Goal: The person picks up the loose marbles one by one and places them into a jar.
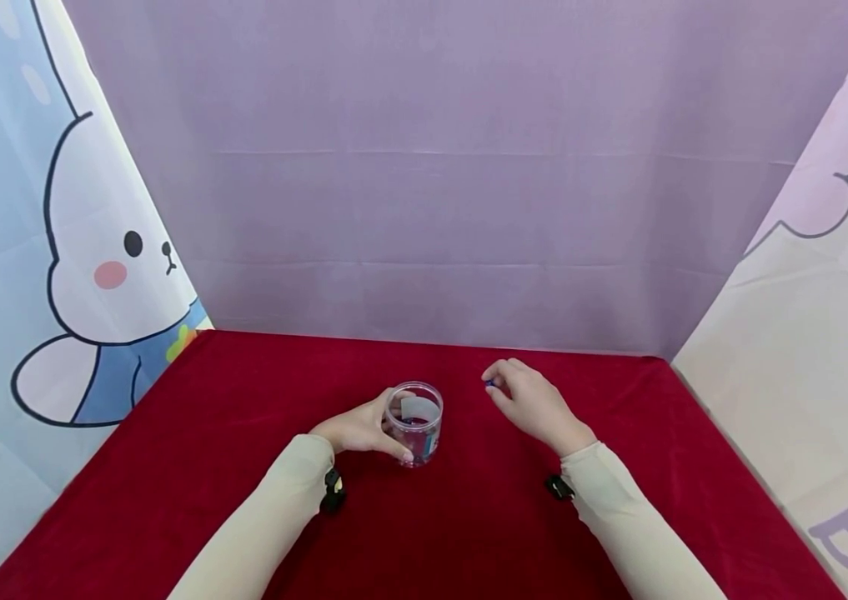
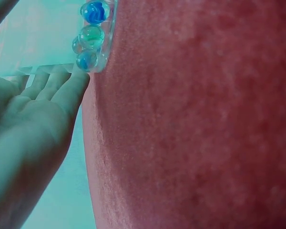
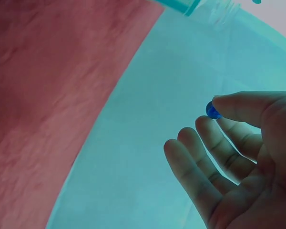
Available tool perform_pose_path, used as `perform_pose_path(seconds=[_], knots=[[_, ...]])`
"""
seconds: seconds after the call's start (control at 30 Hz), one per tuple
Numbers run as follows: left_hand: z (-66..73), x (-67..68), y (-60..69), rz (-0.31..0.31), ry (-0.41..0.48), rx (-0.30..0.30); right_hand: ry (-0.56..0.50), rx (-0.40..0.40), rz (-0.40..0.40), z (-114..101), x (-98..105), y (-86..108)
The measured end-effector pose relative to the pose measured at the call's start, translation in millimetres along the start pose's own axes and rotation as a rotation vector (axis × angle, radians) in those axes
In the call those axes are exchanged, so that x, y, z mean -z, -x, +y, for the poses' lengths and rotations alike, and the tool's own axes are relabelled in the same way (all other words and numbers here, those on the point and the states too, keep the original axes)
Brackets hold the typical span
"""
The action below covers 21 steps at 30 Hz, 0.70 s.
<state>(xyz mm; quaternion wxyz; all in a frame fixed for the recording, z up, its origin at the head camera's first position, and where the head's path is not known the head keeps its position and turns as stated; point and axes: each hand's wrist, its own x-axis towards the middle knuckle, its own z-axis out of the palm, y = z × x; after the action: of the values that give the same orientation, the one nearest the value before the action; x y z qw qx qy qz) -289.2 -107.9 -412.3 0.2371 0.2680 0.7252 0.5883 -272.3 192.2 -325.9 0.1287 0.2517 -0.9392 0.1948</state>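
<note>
A clear plastic jar [image 1: 420,429] without a lid stands near the middle of the red cloth, and my left hand [image 1: 367,429] grips it around its left side. Several glass marbles [image 2: 91,36] with blue and green swirls lie at the jar's bottom in the left wrist view. To the right of the jar, my right hand [image 1: 532,404] is raised above the cloth. Between its thumb and a fingertip it pinches a blue marble [image 3: 212,110]. The other fingers of that hand are loosely bent and hold nothing.
A red cloth [image 1: 514,533] covers the table. Behind it hangs a plain purple curtain [image 1: 431,208]. Printed cloth walls stand on both sides, the left one showing a white cartoon animal [image 1: 108,242]. The table's far edge lies just beyond the hands.
</note>
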Motion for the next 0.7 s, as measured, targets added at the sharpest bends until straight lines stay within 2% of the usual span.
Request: perform_pose_path(seconds=[0.33, 0.7], knots=[[-0.1, -0.2, -0.7, -0.002, 0.004, 0.003, -0.043, 0.04, 0.005, -24.1, -4.4, 0.3], [-1.5, 0.2, -2.1, 0.037, -0.06, 0.028, -0.046, 0.055, -0.022, -38.5, -15.0, -1.6]])
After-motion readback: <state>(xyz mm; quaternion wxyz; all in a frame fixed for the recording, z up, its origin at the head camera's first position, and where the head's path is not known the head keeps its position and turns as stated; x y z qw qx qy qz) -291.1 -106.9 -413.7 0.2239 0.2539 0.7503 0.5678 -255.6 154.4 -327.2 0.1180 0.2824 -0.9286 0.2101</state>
